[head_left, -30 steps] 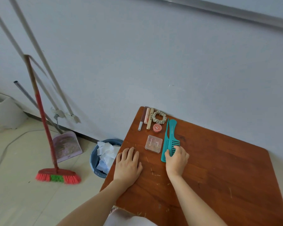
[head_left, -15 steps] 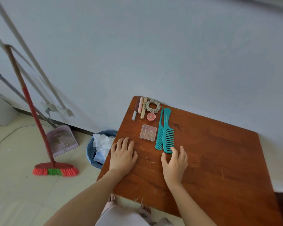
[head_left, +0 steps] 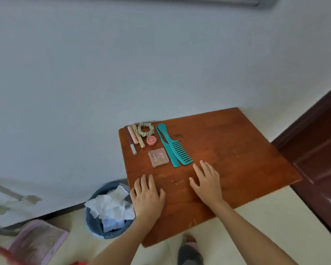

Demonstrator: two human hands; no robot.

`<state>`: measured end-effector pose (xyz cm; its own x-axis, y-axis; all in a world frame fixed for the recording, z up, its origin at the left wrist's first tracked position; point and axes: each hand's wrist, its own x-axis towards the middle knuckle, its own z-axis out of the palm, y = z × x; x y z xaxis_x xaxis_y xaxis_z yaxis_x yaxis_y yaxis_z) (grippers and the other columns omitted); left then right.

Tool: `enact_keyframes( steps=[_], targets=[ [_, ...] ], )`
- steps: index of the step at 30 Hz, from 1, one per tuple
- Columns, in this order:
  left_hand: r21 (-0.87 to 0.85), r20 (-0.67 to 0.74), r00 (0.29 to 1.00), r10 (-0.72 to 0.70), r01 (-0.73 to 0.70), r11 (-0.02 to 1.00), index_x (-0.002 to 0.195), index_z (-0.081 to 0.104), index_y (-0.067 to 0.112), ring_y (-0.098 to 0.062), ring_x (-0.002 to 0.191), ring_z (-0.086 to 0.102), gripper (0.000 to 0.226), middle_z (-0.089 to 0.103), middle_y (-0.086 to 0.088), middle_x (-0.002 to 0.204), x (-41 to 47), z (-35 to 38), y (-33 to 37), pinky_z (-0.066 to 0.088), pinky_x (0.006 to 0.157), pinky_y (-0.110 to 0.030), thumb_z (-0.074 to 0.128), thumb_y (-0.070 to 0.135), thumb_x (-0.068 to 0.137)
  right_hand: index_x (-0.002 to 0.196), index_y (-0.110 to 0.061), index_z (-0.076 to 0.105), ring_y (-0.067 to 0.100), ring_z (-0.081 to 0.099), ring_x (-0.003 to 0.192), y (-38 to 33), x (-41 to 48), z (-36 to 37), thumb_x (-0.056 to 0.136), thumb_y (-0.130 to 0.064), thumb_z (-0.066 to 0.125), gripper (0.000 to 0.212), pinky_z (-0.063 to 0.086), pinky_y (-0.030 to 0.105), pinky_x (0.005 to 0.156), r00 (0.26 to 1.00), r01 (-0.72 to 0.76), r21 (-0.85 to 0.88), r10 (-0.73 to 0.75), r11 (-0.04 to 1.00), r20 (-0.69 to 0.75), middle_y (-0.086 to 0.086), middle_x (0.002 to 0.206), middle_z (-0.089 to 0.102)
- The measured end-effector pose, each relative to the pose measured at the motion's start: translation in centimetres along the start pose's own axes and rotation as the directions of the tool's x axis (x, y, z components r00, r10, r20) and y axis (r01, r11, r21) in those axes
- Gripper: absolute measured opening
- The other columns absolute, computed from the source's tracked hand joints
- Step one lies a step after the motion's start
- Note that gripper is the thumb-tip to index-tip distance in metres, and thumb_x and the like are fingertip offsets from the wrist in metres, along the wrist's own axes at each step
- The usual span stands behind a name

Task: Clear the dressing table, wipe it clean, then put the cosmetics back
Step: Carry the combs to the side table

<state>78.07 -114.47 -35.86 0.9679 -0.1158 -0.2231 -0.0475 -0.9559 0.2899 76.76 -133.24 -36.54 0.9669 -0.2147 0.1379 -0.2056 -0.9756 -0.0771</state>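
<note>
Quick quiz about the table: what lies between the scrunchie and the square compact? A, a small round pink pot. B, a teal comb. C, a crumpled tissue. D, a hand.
A: the small round pink pot lies in the gap between the scrunchie and the square compact, while the wide-tooth comb lies off to their right.

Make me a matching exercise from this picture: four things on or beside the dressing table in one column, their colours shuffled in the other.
Things:
1. wide-tooth comb
2. scrunchie
3. small round pot
4. waste bin

Colours:
a. beige
b. blue
c. teal
d. coral pink

Pairs: 1-c, 2-a, 3-d, 4-b
</note>
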Motion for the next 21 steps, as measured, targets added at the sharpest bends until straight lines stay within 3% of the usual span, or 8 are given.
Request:
enact_keyframes(
  steps=[5,9,11,13,15,18,21],
  targets=[
    [0.06,0.01,0.949,0.314,-0.314,0.948,0.141,0.023,0.024,-0.023,0.14,0.015,0.052,0.022,-0.002,0.151,-1.2,-1.0,0.6,0.017,0.113,-0.041,0.027,0.046,0.094,0.108,-0.014,0.066,0.032,0.064,0.099,0.3,-6.1,-1.9,0.064,-0.04,0.079,0.053,0.054,0.042,0.074,0.989,-0.143,0.004,0.143,0.99,0.026,0.015,0.109,0.066],
    [0.079,0.134,0.824,0.55,-0.562,0.823,0.143,0.023,0.023,-0.023,0.141,0.013,0.052,0.019,-0.002,0.153,-4.1,0.2,5.2,0.016,0.114,-0.04,0.026,0.045,0.096,0.104,-0.015,0.068,0.03,0.067,0.093,3.6,-12.3,-4.4,0.068,-0.046,0.061,0.048,0.055,0.04,0.07,0.945,-0.325,-0.043,0.323,0.945,-0.042,0.014,0.105,0.068],
    [0.112,0.14,0.73,0.669,-0.683,0.721,0.138,0.034,0.02,-0.026,0.136,0.027,0.049,0.032,-0.006,0.147,-6.2,1.0,7.8,0.027,0.109,-0.041,0.033,0.042,0.094,0.102,-0.016,0.069,0.028,0.068,0.09,5.4,-16.5,-5.7,0.074,-0.05,0.047,0.05,0.055,0.038,0.067,0.899,-0.435,-0.068,0.429,0.898,-0.095,0.012,0.103,0.069],
    [0.122,0.069,0.601,0.796,-0.797,0.591,0.114,0.06,0.014,-0.031,0.11,0.056,0.043,0.06,-0.011,0.118,-8.8,1.9,10.6,0.048,0.085,-0.042,0.057,0.039,0.078,0.105,-0.018,0.065,0.027,0.068,0.09,6.9,-21.5,-7.0,0.085,-0.054,0.032,0.052,0.055,0.038,0.065,0.833,-0.543,-0.078,0.526,0.836,-0.169,0.011,0.103,0.069],
    [0.121,0.076,0.495,0.866,-0.866,0.485,0.096,0.068,0.01,-0.032,0.088,0.065,0.043,0.068,-0.011,0.094,-11.6,3.2,13.1,0.052,0.069,-0.04,0.074,0.032,0.06,0.11,-0.021,0.054,0.028,0.067,0.09,7.9,-27.0,-8.2,0.093,-0.056,0.014,0.056,0.055,0.038,0.066,0.753,-0.644,-0.067,0.616,0.762,-0.231,0.011,0.104,0.068],
    [0.054,0.106,0.325,0.94,-0.946,0.321,0.098,0.068,0.008,-0.033,0.088,0.066,0.039,0.069,-0.012,0.096,-17.2,4.4,16.3,0.053,0.07,-0.042,0.055,0.034,0.072,0.108,-0.02,0.055,0.03,0.067,0.09,8.2,-35.3,-9.8,0.092,-0.059,0.008,0.063,0.055,0.039,0.066,0.623,-0.77,-0.066,0.724,0.635,-0.296,0.012,0.104,0.068],
    [-0.008,0.104,0.159,0.982,-0.987,0.16,0.103,0.068,0.007,-0.033,0.094,0.065,0.041,0.069,-0.013,0.101,-24.0,5.8,18.2,0.053,0.075,-0.045,0.073,0.028,0.069,0.102,-0.017,0.063,0.031,0.067,0.088,7.9,-43.2,-11.6,0.092,-0.059,0.01,0.068,0.055,0.039,0.063,0.52,-0.848,-0.091,0.784,0.523,-0.339,0.013,0.102,0.068]
  ],
)
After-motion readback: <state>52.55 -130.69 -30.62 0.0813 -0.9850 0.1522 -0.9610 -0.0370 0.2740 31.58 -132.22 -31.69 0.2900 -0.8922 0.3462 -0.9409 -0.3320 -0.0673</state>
